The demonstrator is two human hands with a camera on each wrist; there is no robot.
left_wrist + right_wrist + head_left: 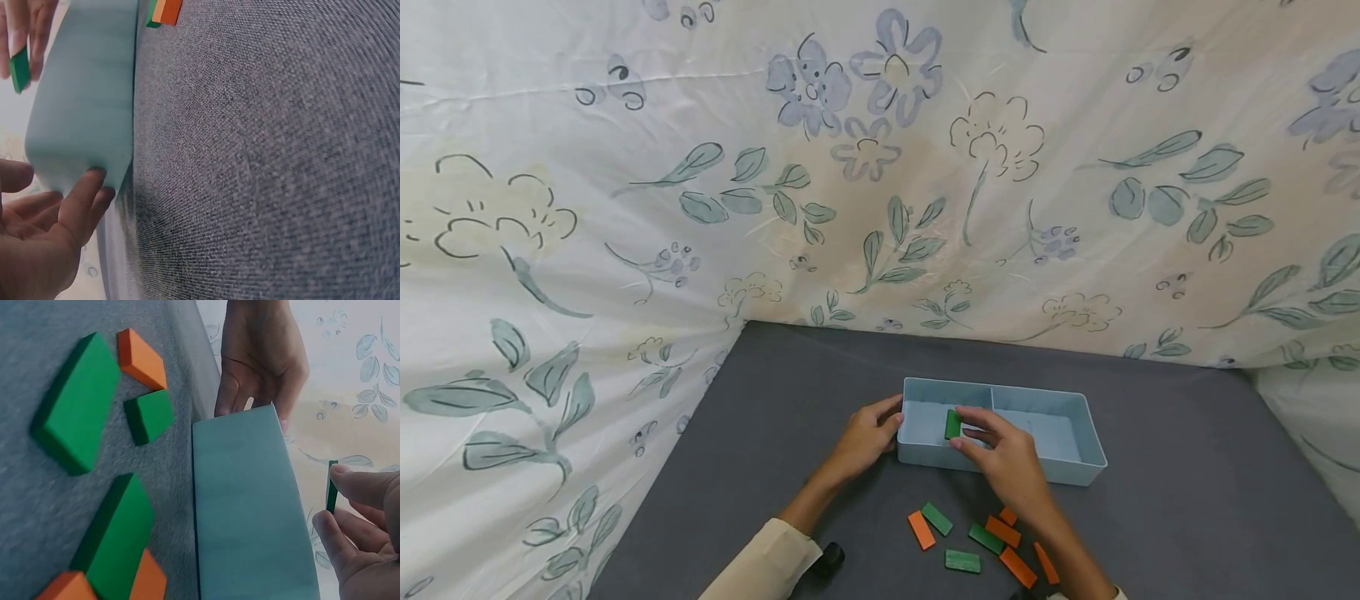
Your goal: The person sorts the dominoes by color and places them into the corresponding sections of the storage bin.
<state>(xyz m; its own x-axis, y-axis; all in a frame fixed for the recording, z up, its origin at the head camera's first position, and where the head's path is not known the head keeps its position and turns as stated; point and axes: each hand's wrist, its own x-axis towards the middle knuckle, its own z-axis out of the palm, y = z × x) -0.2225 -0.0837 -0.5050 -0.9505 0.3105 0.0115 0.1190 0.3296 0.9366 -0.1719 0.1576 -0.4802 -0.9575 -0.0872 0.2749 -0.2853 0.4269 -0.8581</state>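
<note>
A light blue two-compartment tray (1078, 398) sits on the grey table. My right hand (964, 427) pinches a small green block (952, 424) upright over the tray's left compartment; the right wrist view shows that block (332, 486) edge-on between thumb and forefinger, beyond the tray's wall (250, 506). My left hand (891, 422) holds the tray's left end, thumb at the rim and fingers against the outer wall (87, 94). In the left wrist view the green block (20, 70) shows at the top left.
Several loose green blocks (937, 518) and orange blocks (921, 530) lie scattered on the grey cloth (1187, 517) in front of the tray. A flowered sheet (880, 167) hangs along the back and left sides. A small black object (829, 560) lies by my left sleeve.
</note>
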